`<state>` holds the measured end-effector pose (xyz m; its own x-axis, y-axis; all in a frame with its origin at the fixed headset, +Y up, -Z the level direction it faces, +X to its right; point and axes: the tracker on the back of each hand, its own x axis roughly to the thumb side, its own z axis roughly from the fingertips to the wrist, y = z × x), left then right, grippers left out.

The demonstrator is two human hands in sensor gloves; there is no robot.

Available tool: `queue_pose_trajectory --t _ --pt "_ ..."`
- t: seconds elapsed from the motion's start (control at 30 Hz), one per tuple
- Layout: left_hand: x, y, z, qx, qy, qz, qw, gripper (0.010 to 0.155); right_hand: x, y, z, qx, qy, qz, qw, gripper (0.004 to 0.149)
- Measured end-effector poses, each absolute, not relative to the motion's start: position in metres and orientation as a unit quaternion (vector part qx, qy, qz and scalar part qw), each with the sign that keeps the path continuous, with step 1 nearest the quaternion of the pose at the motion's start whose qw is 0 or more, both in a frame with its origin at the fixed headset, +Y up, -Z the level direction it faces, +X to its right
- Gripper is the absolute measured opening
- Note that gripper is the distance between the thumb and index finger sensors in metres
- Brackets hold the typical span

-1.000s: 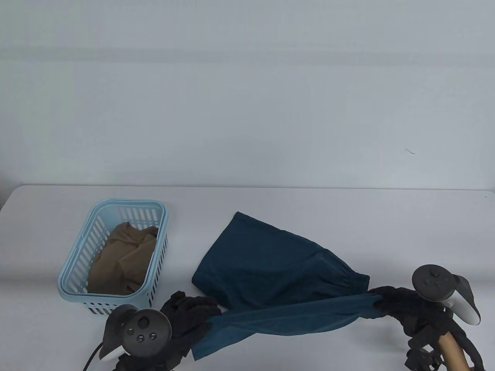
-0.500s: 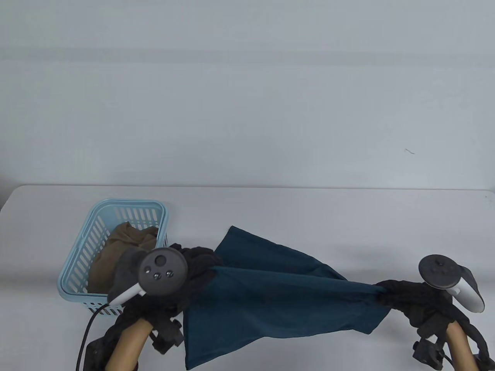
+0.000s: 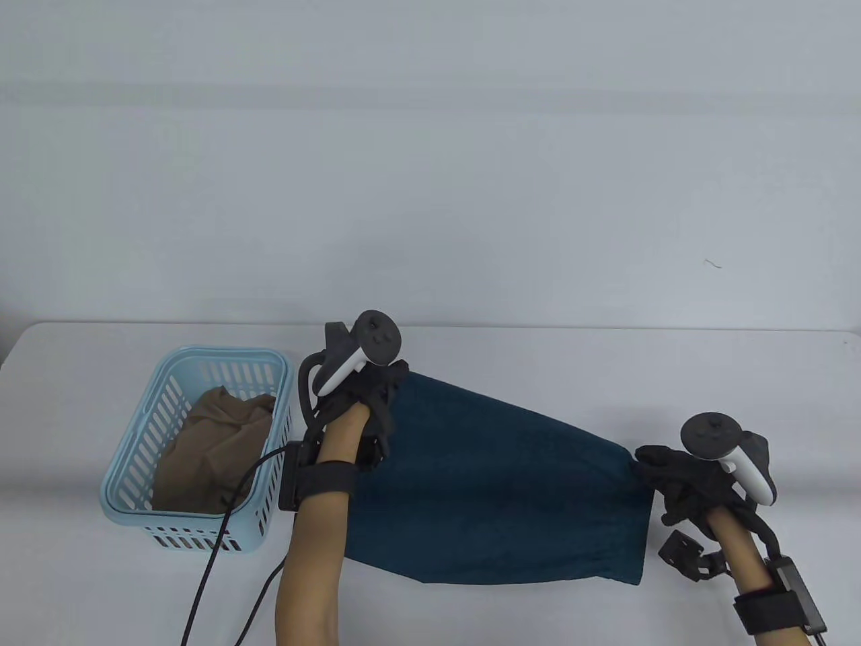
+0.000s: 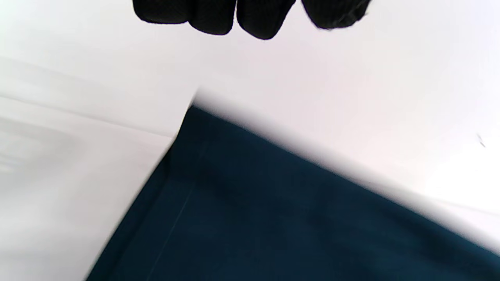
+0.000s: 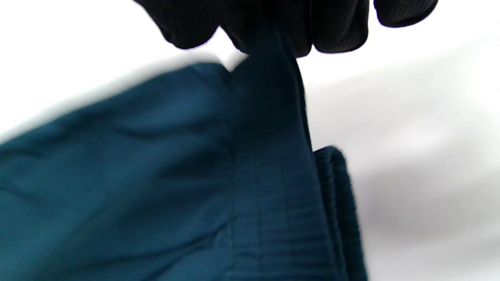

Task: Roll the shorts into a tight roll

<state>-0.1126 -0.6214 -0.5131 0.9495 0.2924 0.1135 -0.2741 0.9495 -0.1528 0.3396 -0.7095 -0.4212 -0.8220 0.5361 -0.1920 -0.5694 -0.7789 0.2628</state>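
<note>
The shorts lie spread on the table, filling its middle from about 10 o'clock down to 4 o'clock. The left hand sits at their far-left corner, at 10 o'clock of the cloth; its tracker and wrist cover the fingers in the table view, and in the left wrist view the fingertips hang in at the top edge apart from the blurred corner of the shorts, so I cannot tell whether this hand grips anything. The left forearm hides part of the cloth's left edge. The right hand is at 3 o'clock of the shorts, clenched on their upper-right corner; the right wrist view shows the fingers pinching a bunched peak of fabric beside the ribbed waistband. A basket at 9 o'clock holds a crumpled brown cloth, partly hidden by its wall.
</note>
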Motion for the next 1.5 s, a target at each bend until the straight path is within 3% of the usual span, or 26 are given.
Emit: queue_pose_trajectory --t 0.33,0.5,0.7,0.93,1.07,1.5 --pt "-0.077 -0.657 -0.446 -0.114 -0.180 0.113 0.970 0.064 0.315 -0.701 -0.386 -0.017 0.168 0.950 0.262 0.063" --pt "-0.067 -0.682 -0.413 -0.133 -0.191 0.174 0.957 0.063 0.287 -0.697 -0.375 0.008 0.146 0.962 0.229 0.062" --pt "-0.054 -0.712 -0.385 -0.126 -0.207 0.145 0.959 0.063 0.256 -0.717 -0.371 0.014 0.164 0.970 0.177 0.064" --pt "-0.040 -0.747 -0.375 -0.174 -0.241 0.127 0.946 0.062 0.231 -0.748 -0.366 0.037 0.121 0.985 0.119 0.065" --pt "-0.034 -0.768 -0.372 -0.215 -0.244 0.116 0.938 0.062 0.224 -0.762 -0.361 0.063 0.108 0.991 0.038 0.062" --pt "-0.033 -0.784 -0.369 -0.258 -0.236 0.111 0.930 0.064 0.229 -0.784 -0.365 0.053 0.164 0.985 0.029 0.056"
